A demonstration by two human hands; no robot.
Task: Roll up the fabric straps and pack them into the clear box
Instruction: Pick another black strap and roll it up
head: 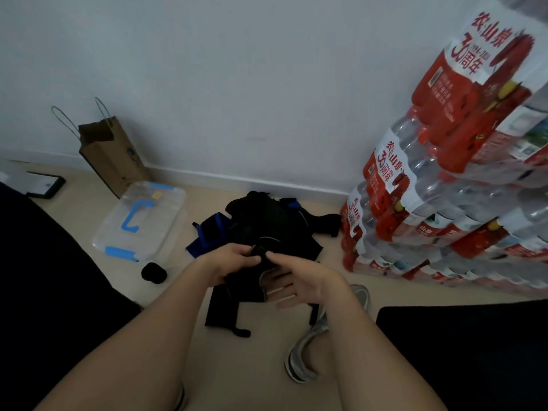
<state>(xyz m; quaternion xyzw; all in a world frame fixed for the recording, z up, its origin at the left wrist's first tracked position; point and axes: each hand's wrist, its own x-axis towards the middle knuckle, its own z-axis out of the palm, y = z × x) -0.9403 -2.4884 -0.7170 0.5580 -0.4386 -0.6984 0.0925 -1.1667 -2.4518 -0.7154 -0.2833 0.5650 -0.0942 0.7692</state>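
Strap [237, 287] half rolled, near, above floor | left hand [228, 259] grip pinches rolled end | right hand [299, 277] grip spread flat under it | one finished roll [153, 272] beside shut clear box [118, 232], left | pile [267, 221] waits, far

Black strap pile [267, 221] on floor; lidded clear box [160, 229] to L.

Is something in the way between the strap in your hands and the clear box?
Yes: the lid on the box looks shut, so the strap cannot go in until it is opened. A rolled strap lies beside the box, nearer you, easy to pass over.
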